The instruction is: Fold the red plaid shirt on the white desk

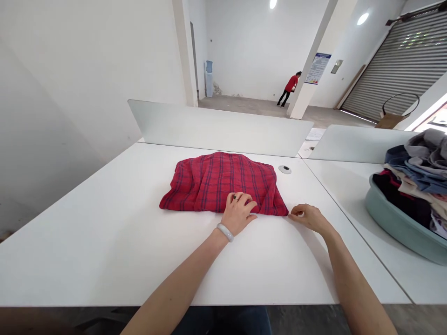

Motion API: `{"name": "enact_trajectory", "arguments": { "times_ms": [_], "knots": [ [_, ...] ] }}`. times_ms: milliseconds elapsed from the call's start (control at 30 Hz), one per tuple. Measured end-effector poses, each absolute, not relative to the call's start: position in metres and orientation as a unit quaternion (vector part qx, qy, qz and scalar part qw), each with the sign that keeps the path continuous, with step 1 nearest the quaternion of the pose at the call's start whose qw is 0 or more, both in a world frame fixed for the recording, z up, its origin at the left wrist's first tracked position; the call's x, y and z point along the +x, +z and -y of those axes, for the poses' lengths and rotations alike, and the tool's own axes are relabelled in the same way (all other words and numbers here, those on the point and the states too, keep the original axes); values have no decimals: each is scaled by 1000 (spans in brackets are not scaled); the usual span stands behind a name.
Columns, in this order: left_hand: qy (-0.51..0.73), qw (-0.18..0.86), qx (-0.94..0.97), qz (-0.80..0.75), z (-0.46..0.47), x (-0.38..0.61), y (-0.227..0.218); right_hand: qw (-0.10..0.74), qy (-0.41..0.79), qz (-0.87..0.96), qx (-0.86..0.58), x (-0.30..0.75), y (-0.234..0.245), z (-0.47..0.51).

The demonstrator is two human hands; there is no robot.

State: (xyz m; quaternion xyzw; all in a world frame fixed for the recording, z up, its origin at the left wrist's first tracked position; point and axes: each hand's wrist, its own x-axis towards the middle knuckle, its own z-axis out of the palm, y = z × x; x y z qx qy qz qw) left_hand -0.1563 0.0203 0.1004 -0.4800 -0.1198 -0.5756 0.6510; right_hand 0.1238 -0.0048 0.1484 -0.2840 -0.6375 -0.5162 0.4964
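A red plaid cloth [223, 179] with dark blue lines lies folded and slightly rumpled on the white table [104, 223]. What kind of garment it is, if any, I cannot make out. My left hand [239, 213], with a ring and a pale bangle [225, 232], rests on the cloth's near edge, its fingers bent and apart. At the near right corner of the cloth, my right hand [309, 217] is closed, thumb and forefinger pinching the corner tip.
A pale green basin [394, 223] heaped with clothes [419, 172] stands on the adjoining table at right. Low frosted partitions [223, 128] run along the back, near a round cable hole [285, 169]. Farther off, a person in red [291, 86] bends near a pillar.
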Motion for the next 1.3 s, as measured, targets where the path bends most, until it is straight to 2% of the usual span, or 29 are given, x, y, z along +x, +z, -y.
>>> {"name": "enact_trajectory", "arguments": {
  "times_ms": [633, 867, 1067, 1200, 1300],
  "knots": [
    [-562, 658, -477, 152, -34, -153, 116, 502, -580, 587, -260, 114, 153, -7],
    [-570, 650, -473, 169, -34, -152, 115, 539, -586, 543, -269, 125, 156, -5],
    [-571, 641, -484, 170, -33, -153, 113, 546, -525, 593, -273, 128, 151, 0],
    [-572, 639, -486, 169, -32, -153, 112, 509, -450, 666, -308, 133, 145, 8],
    [-575, 638, -484, 166, -32, -152, 112, 503, -448, 670, -312, 128, 144, 9]
  ]
}}
